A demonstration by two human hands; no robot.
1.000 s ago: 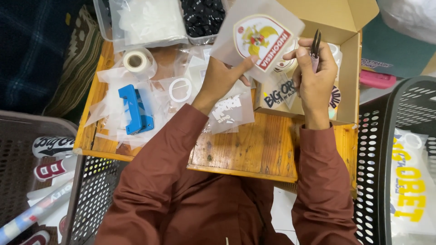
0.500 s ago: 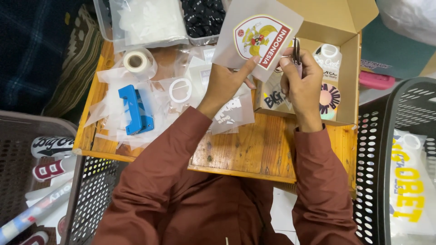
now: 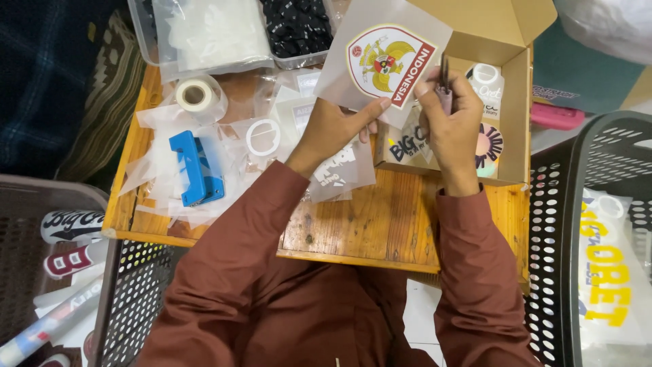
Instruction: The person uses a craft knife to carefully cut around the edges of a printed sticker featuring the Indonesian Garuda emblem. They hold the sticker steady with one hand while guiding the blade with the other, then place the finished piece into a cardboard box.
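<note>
- There is only the head view, looking straight down at a person in a brown-red shirt sitting at a small wooden table (image 3: 380, 224).
- The left hand (image 3: 333, 132) is closed in a pinch on the bottom edge of a clear sheet with a red and white shield sticker (image 3: 388, 64). The thumb lies on top and the other fingers are under the sheet.
- The sticker sheet is up at about 12 o'clock from the person, held in the air over the back of the table.
- A second ago the sheet sat lower and nearer the box. Now it is lifted higher and turned a bit, so the shield leans to the right.
- The right hand (image 3: 451, 126) is closed around thin dark tweezers (image 3: 444, 76). Before, the tweezers were over the box. Now their tip has come to the right edge of the sheet, at about 1 o'clock.
- I think this means the picking at the sticker's edge is on now, but I cannot tell if the tip has caught it.
- The open cardboard box (image 3: 519, 115) sits at 2 o'clock, with more stickers inside.
- A blue tool (image 3: 197, 166) and a roll of tape (image 3: 195, 93) lie at 10 o'clock among clear bags.
- Black baskets (image 3: 591, 204) stand at 3 o'clock and at 8 o'clock.
</note>
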